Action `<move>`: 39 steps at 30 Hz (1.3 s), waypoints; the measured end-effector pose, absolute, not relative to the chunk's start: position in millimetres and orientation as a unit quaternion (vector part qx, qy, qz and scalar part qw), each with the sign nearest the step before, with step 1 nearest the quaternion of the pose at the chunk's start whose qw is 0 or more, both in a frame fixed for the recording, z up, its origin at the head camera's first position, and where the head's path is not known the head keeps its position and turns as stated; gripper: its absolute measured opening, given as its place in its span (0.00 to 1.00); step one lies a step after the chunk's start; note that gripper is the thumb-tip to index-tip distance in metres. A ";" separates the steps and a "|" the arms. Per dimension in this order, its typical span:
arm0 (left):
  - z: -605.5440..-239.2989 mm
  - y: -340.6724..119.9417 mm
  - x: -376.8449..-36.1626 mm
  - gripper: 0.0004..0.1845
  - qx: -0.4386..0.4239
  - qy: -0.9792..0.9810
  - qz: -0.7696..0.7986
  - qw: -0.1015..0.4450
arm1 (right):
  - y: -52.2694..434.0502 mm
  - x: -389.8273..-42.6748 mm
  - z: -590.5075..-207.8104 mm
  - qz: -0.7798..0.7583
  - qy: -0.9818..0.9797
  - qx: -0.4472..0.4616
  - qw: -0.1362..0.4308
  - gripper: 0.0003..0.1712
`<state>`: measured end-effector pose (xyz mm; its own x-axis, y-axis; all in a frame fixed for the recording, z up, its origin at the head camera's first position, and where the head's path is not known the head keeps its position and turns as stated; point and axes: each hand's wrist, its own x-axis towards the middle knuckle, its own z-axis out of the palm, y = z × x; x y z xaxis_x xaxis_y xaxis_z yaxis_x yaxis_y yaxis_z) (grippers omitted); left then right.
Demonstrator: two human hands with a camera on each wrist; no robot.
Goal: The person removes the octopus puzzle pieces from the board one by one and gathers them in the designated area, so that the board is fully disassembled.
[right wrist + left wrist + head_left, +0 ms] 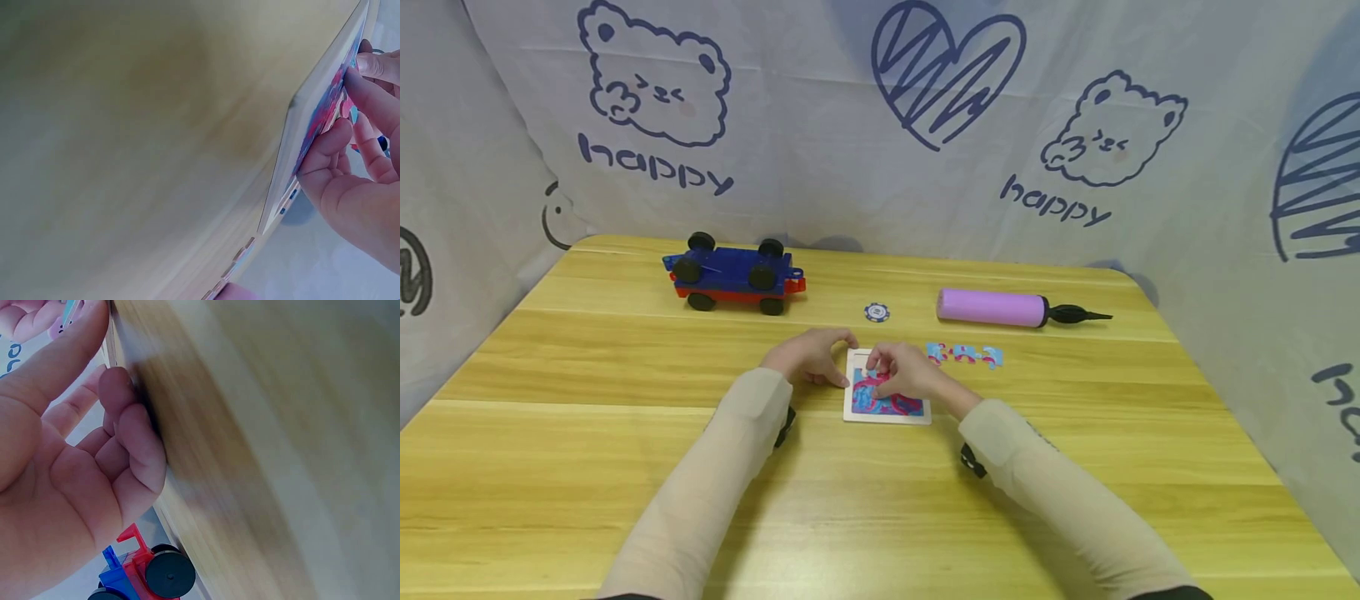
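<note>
A square jigsaw puzzle tray (888, 418) with a pale rim lies on the table, its lower part filled with blue and pink pieces. My right hand (907, 372) is over the tray, its thumb and fingers pinching a puzzle piece (345, 107) in pink and teal. That piece also shows in the left wrist view, where a small face is printed on its pink part. My left hand (808, 357) rests at the tray's upper left corner, thumb tip against the left edge and index fingertip near the top. Several loose puzzle pieces (964, 354) lie in a row right of the tray.
Behind the tray lies a poker chip (877, 312). A purple hand pump (992, 307) with a black nozzle lies at the back right. At the back left are a blue and red toy cart (733, 275) with black wheels. A printed cloth (820, 108) hangs behind the table.
</note>
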<state>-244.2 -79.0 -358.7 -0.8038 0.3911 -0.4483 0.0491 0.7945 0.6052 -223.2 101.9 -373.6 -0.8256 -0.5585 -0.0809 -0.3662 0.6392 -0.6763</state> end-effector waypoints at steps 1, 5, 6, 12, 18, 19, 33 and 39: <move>-358.7 -79.0 -244.1 0.28 0.122 0.902 0.296 0.288 | 102.1 -223.1 -373.6 -0.338 0.893 -0.261 0.144 0.17; -358.8 -79.1 -244.1 0.28 0.121 0.902 0.299 0.289 | 103.2 -223.6 -374.1 -0.343 0.887 -0.270 0.150 0.17; -358.9 -79.2 -244.2 0.28 0.120 0.901 0.300 0.289 | 103.7 -223.9 -374.4 -0.345 0.885 -0.273 0.151 0.16; -359.9 -79.8 -244.9 0.29 0.121 0.900 0.304 0.287 | 106.2 -225.2 -376.0 -0.361 0.878 -0.277 0.148 0.13; -360.2 -79.4 -245.2 0.29 0.121 0.901 0.301 0.288 | 105.7 -225.2 -375.0 -0.352 0.881 -0.282 0.145 0.13; -360.2 -79.2 -245.3 0.29 0.121 0.901 0.301 0.289 | 105.3 -224.9 -374.4 -0.351 0.881 -0.281 0.148 0.14; -358.8 -78.2 -244.2 0.29 0.127 0.903 0.295 0.285 | 103.4 -222.8 -373.5 -0.338 0.886 -0.272 0.164 0.18; -358.7 -77.6 -244.4 0.29 0.120 0.902 0.297 0.290 | 104.1 -225.0 -374.0 -0.343 0.888 -0.250 0.177 0.17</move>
<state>-244.4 -77.6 -358.7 -0.8030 0.3888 -0.4518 0.0447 0.7951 0.6048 -225.0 104.1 -374.0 -0.8124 -0.5654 -0.1425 -0.3227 0.6396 -0.6977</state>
